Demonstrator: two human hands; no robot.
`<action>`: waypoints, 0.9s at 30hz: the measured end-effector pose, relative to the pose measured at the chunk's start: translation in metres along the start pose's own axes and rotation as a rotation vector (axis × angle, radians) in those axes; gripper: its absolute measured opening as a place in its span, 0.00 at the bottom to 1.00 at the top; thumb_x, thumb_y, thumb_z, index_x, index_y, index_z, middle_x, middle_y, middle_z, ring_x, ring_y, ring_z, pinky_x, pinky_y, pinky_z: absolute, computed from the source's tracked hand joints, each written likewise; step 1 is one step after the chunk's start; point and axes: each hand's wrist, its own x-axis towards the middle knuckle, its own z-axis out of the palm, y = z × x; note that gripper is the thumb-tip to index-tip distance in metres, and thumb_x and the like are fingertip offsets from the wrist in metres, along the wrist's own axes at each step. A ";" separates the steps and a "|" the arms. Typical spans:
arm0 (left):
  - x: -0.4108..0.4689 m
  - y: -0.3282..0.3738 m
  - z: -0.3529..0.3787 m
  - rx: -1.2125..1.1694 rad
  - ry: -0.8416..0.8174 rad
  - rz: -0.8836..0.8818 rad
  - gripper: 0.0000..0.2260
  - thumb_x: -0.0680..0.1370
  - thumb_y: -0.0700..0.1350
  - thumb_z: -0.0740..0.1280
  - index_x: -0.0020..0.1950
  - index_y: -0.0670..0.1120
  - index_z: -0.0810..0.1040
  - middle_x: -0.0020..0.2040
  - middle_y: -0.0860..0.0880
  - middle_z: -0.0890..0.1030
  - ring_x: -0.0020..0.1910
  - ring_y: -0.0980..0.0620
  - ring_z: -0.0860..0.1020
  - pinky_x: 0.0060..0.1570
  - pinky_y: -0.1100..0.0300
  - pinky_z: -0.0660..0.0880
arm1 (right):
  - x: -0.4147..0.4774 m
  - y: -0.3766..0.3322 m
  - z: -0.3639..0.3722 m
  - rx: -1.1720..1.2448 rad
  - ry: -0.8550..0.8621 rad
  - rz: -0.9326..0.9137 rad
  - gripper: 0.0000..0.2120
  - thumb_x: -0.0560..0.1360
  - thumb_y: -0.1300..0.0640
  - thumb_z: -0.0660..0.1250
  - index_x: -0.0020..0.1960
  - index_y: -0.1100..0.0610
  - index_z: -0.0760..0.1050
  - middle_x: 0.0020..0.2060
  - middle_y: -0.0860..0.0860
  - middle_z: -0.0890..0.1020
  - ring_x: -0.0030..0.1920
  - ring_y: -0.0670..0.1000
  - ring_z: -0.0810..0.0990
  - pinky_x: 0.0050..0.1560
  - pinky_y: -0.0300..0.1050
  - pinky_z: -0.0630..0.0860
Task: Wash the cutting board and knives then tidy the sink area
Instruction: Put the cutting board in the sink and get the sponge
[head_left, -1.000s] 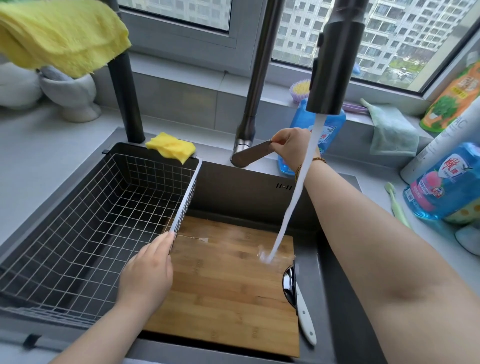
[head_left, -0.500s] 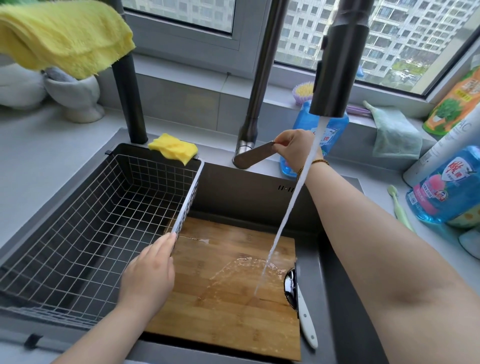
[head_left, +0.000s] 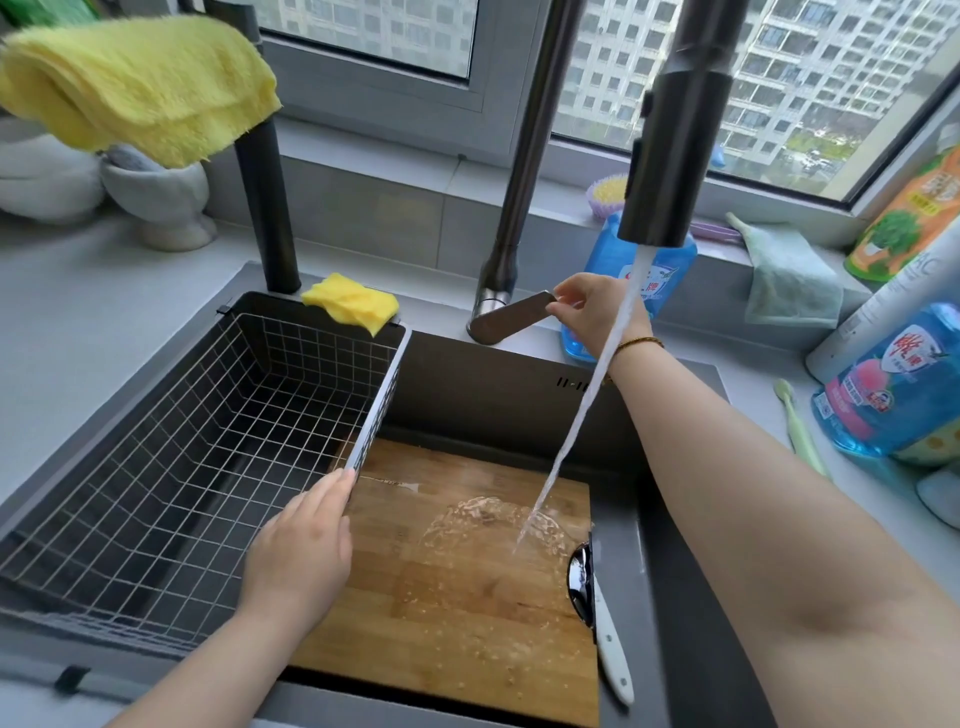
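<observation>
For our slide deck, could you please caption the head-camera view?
Right hand pinches the faucet lever, water running onto the cutting board; left hand beside the wire basket.

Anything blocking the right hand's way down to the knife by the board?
Nothing solid. The right hand pinches the faucet lever; only the water stream crosses the gap between it and the knife lying along the right edge of the cutting board.

Left hand (head_left: 298, 551) flat (right hand (head_left: 597, 312) pinched)
</observation>
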 end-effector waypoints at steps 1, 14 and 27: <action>0.000 0.000 0.000 0.006 0.002 0.004 0.21 0.80 0.42 0.54 0.74 0.47 0.59 0.73 0.53 0.63 0.70 0.54 0.64 0.66 0.58 0.63 | -0.004 0.001 -0.002 -0.002 0.003 0.009 0.17 0.77 0.52 0.61 0.62 0.60 0.72 0.56 0.57 0.79 0.56 0.55 0.78 0.60 0.47 0.75; -0.004 0.003 -0.009 0.076 -0.044 0.048 0.21 0.82 0.46 0.50 0.75 0.48 0.55 0.74 0.54 0.60 0.72 0.56 0.59 0.69 0.61 0.58 | -0.158 0.031 -0.033 0.133 0.106 0.080 0.07 0.74 0.60 0.66 0.48 0.63 0.79 0.38 0.56 0.82 0.37 0.51 0.76 0.36 0.32 0.67; 0.112 -0.109 -0.093 -0.003 0.048 0.046 0.15 0.80 0.44 0.57 0.66 0.47 0.72 0.65 0.49 0.74 0.64 0.49 0.71 0.62 0.54 0.69 | -0.090 -0.125 0.052 0.241 -0.014 -0.018 0.09 0.75 0.57 0.64 0.53 0.58 0.78 0.41 0.50 0.81 0.40 0.45 0.75 0.43 0.33 0.70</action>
